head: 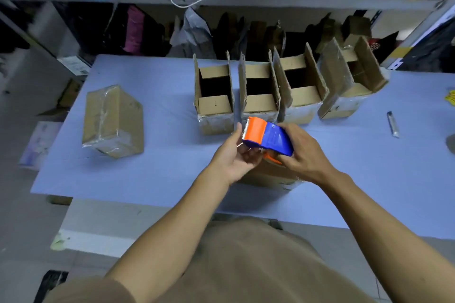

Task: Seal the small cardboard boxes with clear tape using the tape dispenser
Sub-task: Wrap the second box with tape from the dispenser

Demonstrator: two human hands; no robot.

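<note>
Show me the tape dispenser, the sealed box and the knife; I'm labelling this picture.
tape dispenser (275,139), head view, blue body.
sealed box (113,120), head view, taped top.
knife (392,126), head view, mid-handle.

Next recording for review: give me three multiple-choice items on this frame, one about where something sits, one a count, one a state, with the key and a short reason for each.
1. Where on the table is the taped-up box?
A. on the left, apart from the row
B. inside the row of boxes
C. at the far right edge

2. How many boxes stand in the back row with flaps up?
A. two
B. four
C. six

3. How is the tape dispenser placed?
A. lying on the table
B. held in both hands
C. resting inside a box

Key: 1 A, the taped-up box lies alone at the left. 2 B, four open boxes stand side by side. 3 B, the left hand and right hand grip the tape dispenser above a box near the person.
</note>
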